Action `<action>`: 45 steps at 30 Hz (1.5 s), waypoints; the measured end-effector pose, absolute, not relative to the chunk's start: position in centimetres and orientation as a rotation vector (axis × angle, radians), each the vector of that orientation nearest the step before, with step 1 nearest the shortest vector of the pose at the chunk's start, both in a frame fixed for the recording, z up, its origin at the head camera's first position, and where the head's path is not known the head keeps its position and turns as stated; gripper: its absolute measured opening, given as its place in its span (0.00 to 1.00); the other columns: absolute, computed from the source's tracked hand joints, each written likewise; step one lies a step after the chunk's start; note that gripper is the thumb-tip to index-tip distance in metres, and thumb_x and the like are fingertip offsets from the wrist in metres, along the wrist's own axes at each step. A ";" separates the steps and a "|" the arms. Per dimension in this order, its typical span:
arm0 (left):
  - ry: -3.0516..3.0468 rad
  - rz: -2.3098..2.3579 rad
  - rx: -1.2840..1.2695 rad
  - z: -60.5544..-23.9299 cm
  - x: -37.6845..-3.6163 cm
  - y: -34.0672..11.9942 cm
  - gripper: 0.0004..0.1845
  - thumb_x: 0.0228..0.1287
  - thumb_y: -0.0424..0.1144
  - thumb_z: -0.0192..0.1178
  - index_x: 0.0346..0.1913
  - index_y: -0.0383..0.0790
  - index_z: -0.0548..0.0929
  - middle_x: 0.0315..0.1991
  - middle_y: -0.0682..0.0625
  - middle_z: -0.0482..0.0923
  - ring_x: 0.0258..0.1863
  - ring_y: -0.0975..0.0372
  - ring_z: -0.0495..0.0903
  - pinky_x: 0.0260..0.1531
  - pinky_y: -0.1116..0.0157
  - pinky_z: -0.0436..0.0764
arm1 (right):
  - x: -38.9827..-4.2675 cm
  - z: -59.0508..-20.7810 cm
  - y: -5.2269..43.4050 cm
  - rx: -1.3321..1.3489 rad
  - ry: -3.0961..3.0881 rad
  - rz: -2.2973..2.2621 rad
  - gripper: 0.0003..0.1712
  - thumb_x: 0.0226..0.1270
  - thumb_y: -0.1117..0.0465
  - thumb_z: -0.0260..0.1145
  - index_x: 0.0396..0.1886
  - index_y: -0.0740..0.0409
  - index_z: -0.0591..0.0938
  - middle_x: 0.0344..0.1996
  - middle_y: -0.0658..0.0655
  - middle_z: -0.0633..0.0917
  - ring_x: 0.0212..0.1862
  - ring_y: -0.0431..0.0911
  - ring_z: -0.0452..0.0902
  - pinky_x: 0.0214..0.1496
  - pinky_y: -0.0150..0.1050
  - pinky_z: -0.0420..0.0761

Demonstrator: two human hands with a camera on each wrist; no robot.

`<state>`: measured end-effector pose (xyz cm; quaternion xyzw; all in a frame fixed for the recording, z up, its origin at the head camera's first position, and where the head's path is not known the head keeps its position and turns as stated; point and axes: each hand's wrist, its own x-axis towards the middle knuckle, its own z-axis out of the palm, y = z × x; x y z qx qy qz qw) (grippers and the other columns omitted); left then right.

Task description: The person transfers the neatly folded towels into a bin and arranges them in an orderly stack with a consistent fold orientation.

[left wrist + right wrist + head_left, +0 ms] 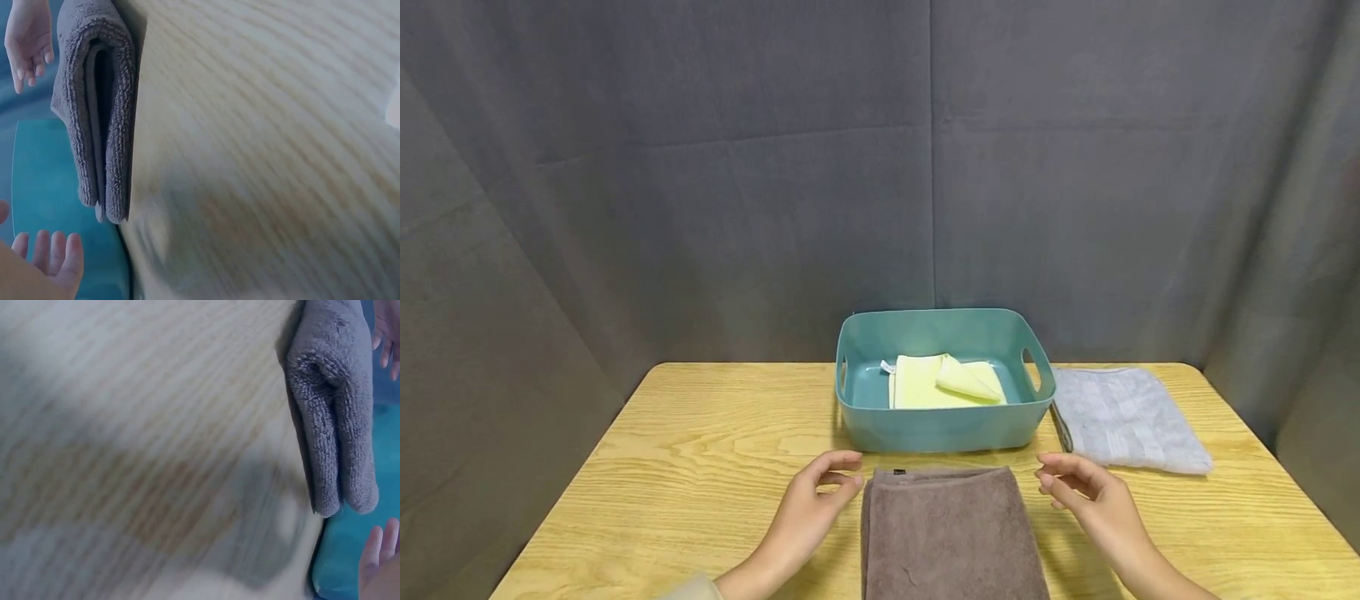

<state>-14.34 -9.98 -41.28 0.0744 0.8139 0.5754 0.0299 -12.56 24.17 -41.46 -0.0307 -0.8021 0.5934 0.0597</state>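
Note:
A folded brown towel (951,533) lies at the front of the wooden table (700,450), its folded layers seen edge-on in the left wrist view (94,112) and the right wrist view (331,406). My left hand (847,471) hovers open beside the towel's far left corner, fingers relaxed (50,256). My right hand (1048,472) hovers open beside the far right corner, holding nothing (381,556). Neither hand grips the towel. Just behind the towel stands a teal basket (940,429) with a folded yellow cloth (943,382) inside.
A folded pale grey towel (1127,417) lies right of the basket near the table's right edge. A dark grey curtain (700,167) hangs behind the table. Bare wood stretches across the table's left half.

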 end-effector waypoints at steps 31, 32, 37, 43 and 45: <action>2.288 1.838 0.097 -43.0 -12.6 -8.9 0.31 0.69 0.41 0.62 0.68 0.28 0.67 0.65 0.33 0.68 0.60 0.41 0.71 0.51 0.49 0.79 | -10.5 -44.0 23.1 -0.215 -2.412 1.939 0.23 0.68 0.62 0.68 0.60 0.68 0.77 0.50 0.57 0.85 0.44 0.34 0.80 0.44 0.36 0.83; 2.282 1.836 0.094 -43.0 -12.6 -8.9 0.31 0.69 0.41 0.62 0.68 0.28 0.67 0.65 0.33 0.67 0.61 0.41 0.70 0.52 0.48 0.78 | -10.5 -44.0 23.0 -0.219 -2.414 1.948 0.24 0.68 0.62 0.68 0.60 0.68 0.77 0.50 0.57 0.85 0.45 0.34 0.80 0.44 0.36 0.83; 2.270 1.834 0.094 -43.4 -12.4 -8.9 0.32 0.69 0.41 0.62 0.69 0.27 0.66 0.65 0.32 0.67 0.60 0.40 0.70 0.54 0.48 0.77 | -10.4 -44.2 23.0 -0.244 -2.428 1.992 0.25 0.69 0.61 0.67 0.63 0.67 0.76 0.56 0.60 0.82 0.49 0.33 0.78 0.49 0.35 0.82; 2.232 1.812 0.070 -43.9 -12.1 -8.7 0.33 0.68 0.42 0.63 0.68 0.28 0.66 0.64 0.33 0.67 0.60 0.42 0.71 0.53 0.50 0.78 | -10.3 -44.5 22.9 -0.244 -2.450 1.992 0.25 0.69 0.62 0.67 0.63 0.67 0.75 0.58 0.63 0.80 0.50 0.33 0.78 0.50 0.33 0.81; 2.226 1.804 0.062 -44.0 -12.0 -8.7 0.32 0.68 0.42 0.64 0.68 0.29 0.67 0.64 0.34 0.68 0.60 0.43 0.71 0.52 0.51 0.78 | -10.2 -44.6 22.8 -0.246 -2.466 1.990 0.27 0.68 0.61 0.68 0.63 0.67 0.75 0.58 0.63 0.80 0.51 0.35 0.78 0.51 0.32 0.80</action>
